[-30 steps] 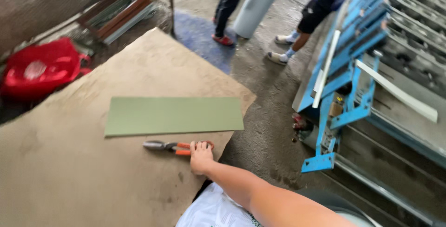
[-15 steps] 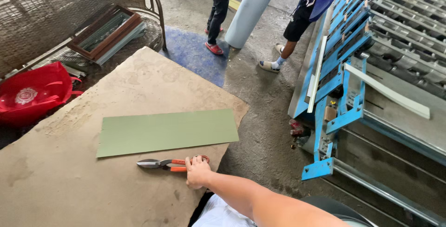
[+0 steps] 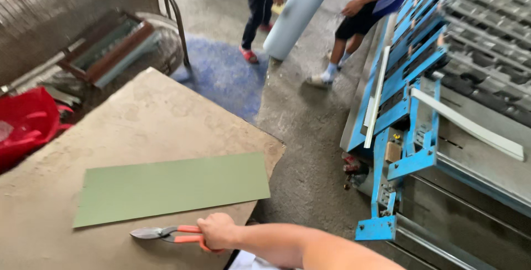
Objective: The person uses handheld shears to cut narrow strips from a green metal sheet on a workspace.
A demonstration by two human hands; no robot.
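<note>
Head view shows our right hand point(image 3: 217, 231) reaching in from the lower edge, its fingers curled tightly around the orange handles of a pair of metal tin snips point(image 3: 166, 233). The snips lie flat on the broad, worn brown board surface point(image 3: 138, 115), with their grey blades pointing to the left, away from our hand. Just above the snips, close to them but apart, lies a long rectangular sheet of flat green material point(image 3: 171, 188), its right end near the chipped right edge of the surface. We cannot see our left hand anywhere in this view.

To the left of the surface sits a red plastic basket point(image 3: 25, 129), and behind it a stack of framed panels point(image 3: 110, 49) leans beside a wire mesh screen. On the right stands a blue metal machine frame point(image 3: 409, 109) with a pale strip lying across it. Further back on the concrete floor point(image 3: 310, 137), two other people stand near a pale grey tilted cylinder point(image 3: 301, 10), beside a blue patch on the floor.
</note>
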